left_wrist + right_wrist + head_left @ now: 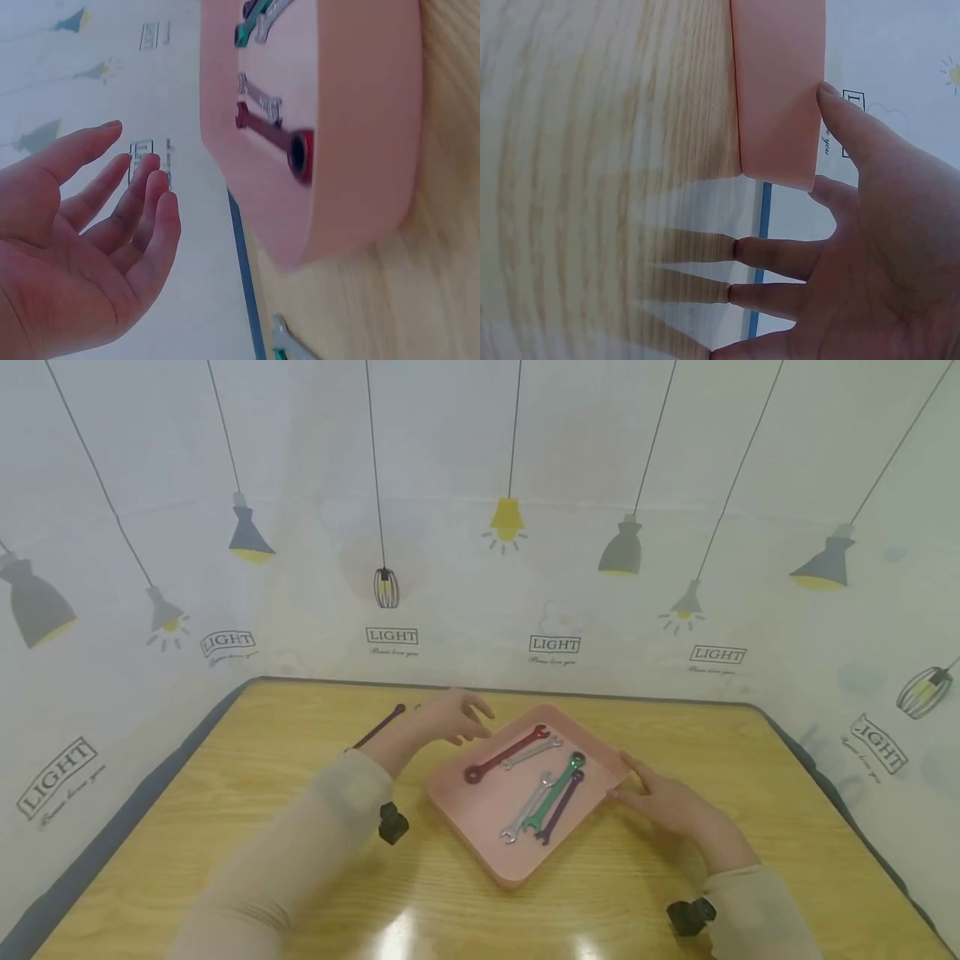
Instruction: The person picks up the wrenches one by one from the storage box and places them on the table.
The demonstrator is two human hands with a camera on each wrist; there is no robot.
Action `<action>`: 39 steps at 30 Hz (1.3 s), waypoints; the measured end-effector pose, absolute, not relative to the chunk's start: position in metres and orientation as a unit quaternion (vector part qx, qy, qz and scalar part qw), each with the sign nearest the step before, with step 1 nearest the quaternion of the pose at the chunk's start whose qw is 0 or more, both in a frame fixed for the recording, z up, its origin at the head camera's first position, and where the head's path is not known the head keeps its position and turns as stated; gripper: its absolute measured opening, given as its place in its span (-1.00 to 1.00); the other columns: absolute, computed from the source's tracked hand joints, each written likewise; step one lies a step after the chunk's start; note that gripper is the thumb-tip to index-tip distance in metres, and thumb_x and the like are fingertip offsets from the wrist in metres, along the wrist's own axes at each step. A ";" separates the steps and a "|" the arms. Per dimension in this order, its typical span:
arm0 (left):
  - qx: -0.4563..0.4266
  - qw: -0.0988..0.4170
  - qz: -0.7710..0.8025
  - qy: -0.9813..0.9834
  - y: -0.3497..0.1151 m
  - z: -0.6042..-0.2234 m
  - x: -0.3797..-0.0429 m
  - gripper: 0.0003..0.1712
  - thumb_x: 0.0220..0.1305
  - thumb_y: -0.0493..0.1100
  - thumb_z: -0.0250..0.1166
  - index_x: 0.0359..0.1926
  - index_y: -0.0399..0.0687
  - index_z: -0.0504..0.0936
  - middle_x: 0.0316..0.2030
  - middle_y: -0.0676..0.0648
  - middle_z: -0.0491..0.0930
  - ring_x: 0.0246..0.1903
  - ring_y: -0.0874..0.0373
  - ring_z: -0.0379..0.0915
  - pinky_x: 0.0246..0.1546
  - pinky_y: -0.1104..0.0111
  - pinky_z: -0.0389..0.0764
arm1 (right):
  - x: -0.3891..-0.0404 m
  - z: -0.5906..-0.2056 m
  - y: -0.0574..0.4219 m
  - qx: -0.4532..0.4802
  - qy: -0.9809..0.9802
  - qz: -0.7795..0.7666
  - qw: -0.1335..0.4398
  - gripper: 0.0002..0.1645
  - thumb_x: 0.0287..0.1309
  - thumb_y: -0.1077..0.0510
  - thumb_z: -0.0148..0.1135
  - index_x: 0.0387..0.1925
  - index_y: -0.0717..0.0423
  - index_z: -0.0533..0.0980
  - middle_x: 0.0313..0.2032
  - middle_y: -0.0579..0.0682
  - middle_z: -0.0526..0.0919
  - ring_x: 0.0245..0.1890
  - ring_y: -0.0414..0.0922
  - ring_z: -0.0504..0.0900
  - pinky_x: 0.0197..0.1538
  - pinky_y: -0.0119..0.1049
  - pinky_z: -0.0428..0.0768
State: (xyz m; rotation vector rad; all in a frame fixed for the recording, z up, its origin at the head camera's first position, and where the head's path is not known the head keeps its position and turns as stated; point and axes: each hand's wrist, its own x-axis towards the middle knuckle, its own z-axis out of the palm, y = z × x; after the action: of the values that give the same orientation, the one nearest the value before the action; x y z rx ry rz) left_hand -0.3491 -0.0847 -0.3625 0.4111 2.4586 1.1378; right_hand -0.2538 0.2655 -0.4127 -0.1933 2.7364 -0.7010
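Note:
A pink tray (468,810) lies at an angle on the table. At its far left side are a red wrench (510,754) and a short silver wrench (534,752). Closer to the right side lie a longer silver wrench (526,811), a green wrench (557,795) and a purple wrench (562,810), side by side. My left hand (445,716) hovers by the tray's left edge, fingers loosely bent around nothing. With thumb and index finger, my right hand (670,803) touches the tray's right corner; its other fingers spread toward the tabletop.
Left of the tray, a dark purple wrench (381,727) lies partly behind the left arm. Another wrench (292,341), silver and green, shows at the left wrist view's bottom edge. A lamp-printed curtain (450,568) surrounds the wooden table (300,893).

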 end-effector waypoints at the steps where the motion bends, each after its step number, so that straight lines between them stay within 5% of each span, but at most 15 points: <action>1: 0.148 0.200 0.403 0.881 -0.080 -0.364 -0.348 -0.55 0.21 -0.16 0.38 0.13 -0.08 0.57 -0.10 -0.11 0.63 -0.13 -0.01 0.60 -0.21 0.26 0.65 | -0.254 -0.413 0.265 -0.068 0.955 -0.245 0.154 0.06 0.28 -0.45 -0.08 0.54 0.02 -0.15 0.32 0.48 0.19 0.23 0.52 0.21 0.14 0.48 0.19; 20: 0.153 0.244 0.408 0.866 -0.025 -0.387 -0.328 -0.58 0.10 -0.05 0.46 0.02 0.09 0.63 -0.17 0.04 0.58 -0.24 0.10 0.56 -0.19 0.17 0.60 | -0.256 -0.408 0.264 -0.054 0.952 -0.252 0.164 0.08 0.23 -0.50 -0.08 0.55 -0.06 -0.14 0.34 0.45 0.19 0.23 0.47 0.27 0.19 0.44 0.16; 33: 0.177 0.252 0.397 0.865 -0.014 -0.421 -0.322 -0.66 0.07 -0.25 0.44 -0.07 0.00 0.67 -0.36 0.00 0.63 -0.37 0.14 0.57 -0.33 0.35 0.61 | -0.254 -0.410 0.262 -0.056 0.955 -0.244 0.160 0.05 0.27 -0.44 -0.06 0.54 0.01 -0.13 0.31 0.49 0.22 0.16 0.46 0.36 0.13 0.45 0.24; 39: 0.205 0.254 0.398 0.857 -0.016 -0.429 -0.318 -0.64 0.10 -0.31 0.39 -0.03 -0.01 0.65 -0.46 -0.03 0.63 -0.54 0.17 0.45 -0.48 0.40 0.48 | -0.252 -0.411 0.262 -0.050 0.954 -0.247 0.163 0.05 0.27 -0.46 -0.08 0.54 -0.02 -0.14 0.33 0.48 0.18 0.24 0.51 0.21 0.15 0.48 0.19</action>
State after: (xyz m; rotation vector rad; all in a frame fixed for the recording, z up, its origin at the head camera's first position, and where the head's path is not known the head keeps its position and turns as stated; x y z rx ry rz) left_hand -0.3182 -0.0156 -0.4289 0.5579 2.3287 1.0811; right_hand -0.2524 0.2622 -0.4109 -0.1424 2.7215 -0.7043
